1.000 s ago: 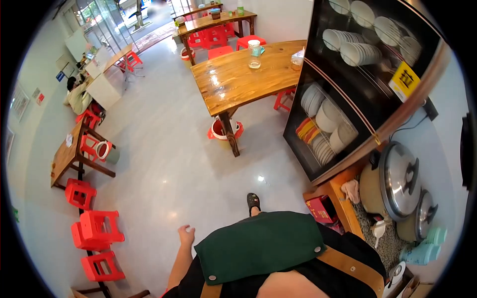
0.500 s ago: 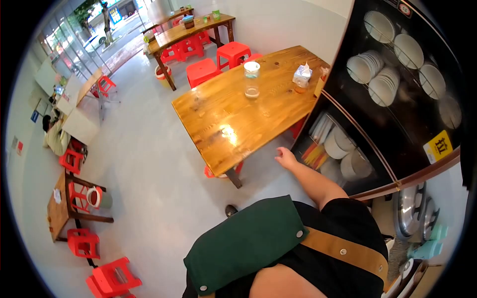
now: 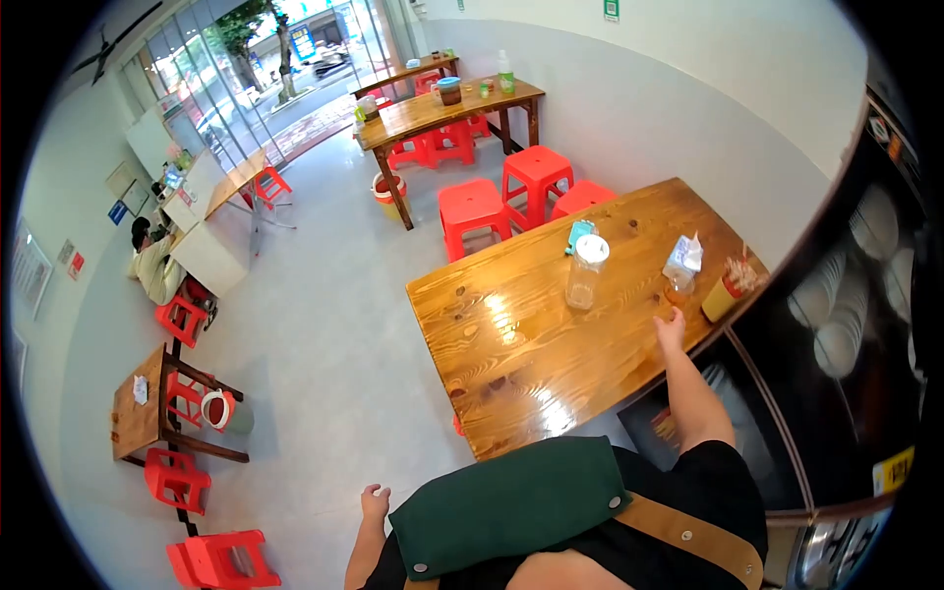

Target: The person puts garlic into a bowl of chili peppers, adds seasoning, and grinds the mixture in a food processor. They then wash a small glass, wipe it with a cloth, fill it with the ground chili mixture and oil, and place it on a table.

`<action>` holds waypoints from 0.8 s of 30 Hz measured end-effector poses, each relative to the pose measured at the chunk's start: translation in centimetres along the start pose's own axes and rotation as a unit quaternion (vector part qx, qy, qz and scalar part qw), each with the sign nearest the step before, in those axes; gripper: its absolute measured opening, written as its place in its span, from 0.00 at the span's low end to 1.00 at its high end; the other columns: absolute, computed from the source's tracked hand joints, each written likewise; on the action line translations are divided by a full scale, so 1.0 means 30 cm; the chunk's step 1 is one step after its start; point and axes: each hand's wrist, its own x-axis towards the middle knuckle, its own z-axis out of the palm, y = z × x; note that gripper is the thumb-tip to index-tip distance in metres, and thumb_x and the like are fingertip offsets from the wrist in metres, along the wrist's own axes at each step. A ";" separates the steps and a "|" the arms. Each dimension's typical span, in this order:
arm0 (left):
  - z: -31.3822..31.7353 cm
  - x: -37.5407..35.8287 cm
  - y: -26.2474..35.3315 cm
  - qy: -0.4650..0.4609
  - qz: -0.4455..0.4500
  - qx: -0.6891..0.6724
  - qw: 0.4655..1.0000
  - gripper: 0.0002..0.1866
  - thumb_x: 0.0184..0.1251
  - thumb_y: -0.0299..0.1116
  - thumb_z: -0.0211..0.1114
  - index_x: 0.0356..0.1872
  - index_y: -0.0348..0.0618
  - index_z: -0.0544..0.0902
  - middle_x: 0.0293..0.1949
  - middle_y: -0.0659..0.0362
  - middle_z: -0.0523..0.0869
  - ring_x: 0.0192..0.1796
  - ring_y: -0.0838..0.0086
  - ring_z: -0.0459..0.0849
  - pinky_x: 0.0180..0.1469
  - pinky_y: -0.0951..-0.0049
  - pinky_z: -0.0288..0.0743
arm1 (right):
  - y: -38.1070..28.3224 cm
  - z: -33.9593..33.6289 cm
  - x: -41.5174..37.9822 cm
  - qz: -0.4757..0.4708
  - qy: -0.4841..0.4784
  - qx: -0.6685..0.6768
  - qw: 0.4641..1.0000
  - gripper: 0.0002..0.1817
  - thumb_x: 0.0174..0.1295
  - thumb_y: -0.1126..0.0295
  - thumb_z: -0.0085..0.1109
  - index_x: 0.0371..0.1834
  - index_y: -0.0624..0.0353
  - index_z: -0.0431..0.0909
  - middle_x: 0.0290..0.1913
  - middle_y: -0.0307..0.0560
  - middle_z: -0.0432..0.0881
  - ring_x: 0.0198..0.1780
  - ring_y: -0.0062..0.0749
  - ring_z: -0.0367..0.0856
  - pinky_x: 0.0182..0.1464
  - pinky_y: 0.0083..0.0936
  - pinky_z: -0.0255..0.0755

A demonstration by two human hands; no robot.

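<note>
My right hand reaches over the near right edge of the wooden table, fingers loosely bent and nothing visible in them. Just beyond its fingertips stands a small jar with amber contents, with a tissue packet behind it. To the right is a yellow container of chopsticks. Farther left on the tabletop stands a clear jar with a white lid, beside a small teal object. Low at my left side, my left hand hangs over the floor, fingers slightly curled and apart, holding nothing.
A dark glass-door cabinet of stacked bowls stands close on my right. Red stools line the table's far side. Another person sits at the left by a white counter. A bucket stands by the left table.
My view has moved toward the table and tilted up. My right hand has gone from beside the cabinet to above the table's edge. My left hand has come into view.
</note>
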 end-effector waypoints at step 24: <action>0.420 -0.540 0.125 -0.110 0.004 -0.013 0.994 0.24 0.44 0.42 0.64 0.41 0.35 0.78 0.42 0.47 0.80 0.48 0.57 0.76 0.51 0.68 0.68 | -0.009 0.111 0.297 -0.050 0.089 -0.116 0.988 0.29 0.41 0.66 0.63 0.48 0.53 0.63 0.55 0.47 0.60 0.48 0.49 0.69 0.47 0.39 0.68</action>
